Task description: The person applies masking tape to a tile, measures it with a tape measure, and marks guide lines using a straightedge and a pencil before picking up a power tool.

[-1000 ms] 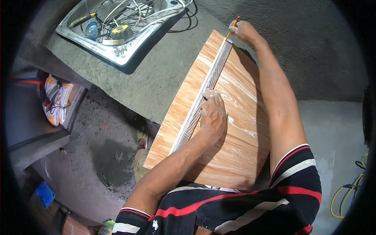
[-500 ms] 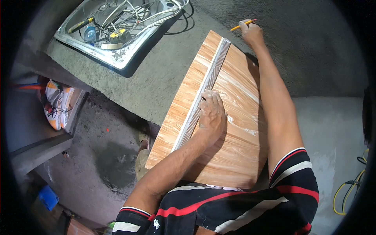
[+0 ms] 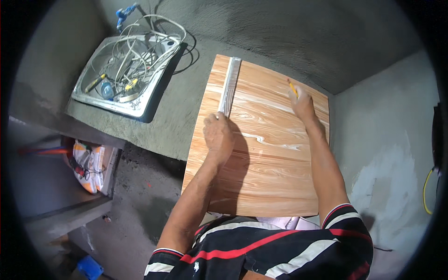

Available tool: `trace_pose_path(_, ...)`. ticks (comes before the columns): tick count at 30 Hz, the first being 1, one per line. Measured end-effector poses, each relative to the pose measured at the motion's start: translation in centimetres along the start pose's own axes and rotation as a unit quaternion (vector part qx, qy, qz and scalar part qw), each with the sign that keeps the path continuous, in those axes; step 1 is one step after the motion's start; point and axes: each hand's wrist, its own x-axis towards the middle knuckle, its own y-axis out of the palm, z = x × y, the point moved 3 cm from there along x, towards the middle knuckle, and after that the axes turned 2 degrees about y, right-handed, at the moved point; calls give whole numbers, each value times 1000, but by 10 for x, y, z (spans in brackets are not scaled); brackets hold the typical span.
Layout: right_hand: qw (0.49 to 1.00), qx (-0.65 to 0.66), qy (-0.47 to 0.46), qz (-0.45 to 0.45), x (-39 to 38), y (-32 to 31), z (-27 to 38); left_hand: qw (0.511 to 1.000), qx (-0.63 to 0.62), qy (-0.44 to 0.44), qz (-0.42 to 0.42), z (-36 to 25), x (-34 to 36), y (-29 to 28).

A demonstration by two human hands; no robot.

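Note:
A large wood-patterned panel (image 3: 275, 168) with brown and white grain lies in front of me. Along its left part runs a pale straight strip (image 3: 228, 86) with slanted ridges. My left hand (image 3: 218, 135) grips this strip with curled fingers, and the hand and forearm hide the strip's near part. Over the panel's right side, my right hand (image 3: 304, 103) pinches a yellow pencil (image 3: 293, 87), its tip pointing up and away from me. Whether that hand touches the panel I cannot tell.
Left of the panel, a metal sink (image 3: 148, 105) on the rough concrete counter (image 3: 175, 109) holds tangled cables, a tape measure and a yellow-handled tool. A blue tap (image 3: 123, 16) is on the wall behind. Lower left are a printed sack (image 3: 91, 165) and a blue object (image 3: 89, 267).
My right hand has come back from beyond the panel's far edge to over its right side, pencil still held. My left hand stays on the strip. The view has shifted and turned.

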Motion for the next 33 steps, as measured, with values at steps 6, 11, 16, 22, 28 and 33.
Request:
trace_pose_path(6, 996, -76, 50, 5, -86, -6, -56, 998, 46, -3, -46, 10, -2, 0)
trace_pose_path(11, 989, -57, 128, 48, -134, -28, -84, 998, 51, -12, -45, 2, 8, -7)
trace_pose_path(16, 981, -69, 173, 47, -160, -35, -81, 996, 13, -20, -87, 16, 12, -24)
trace_pose_path(22, 967, -113, 200, 111, -168, -33, -75, 988, 1, 21, -150, 50, 19, -52)
trace_pose_path(28, 978, -88, 153, 111, -161, -17, -54, 987, 21, 7, -159, 103, 28, -73)
trace_pose_path(33, 983, -106, 121, 85, -153, -12, -46, 990, 54, 21, -129, 114, 42, -70)
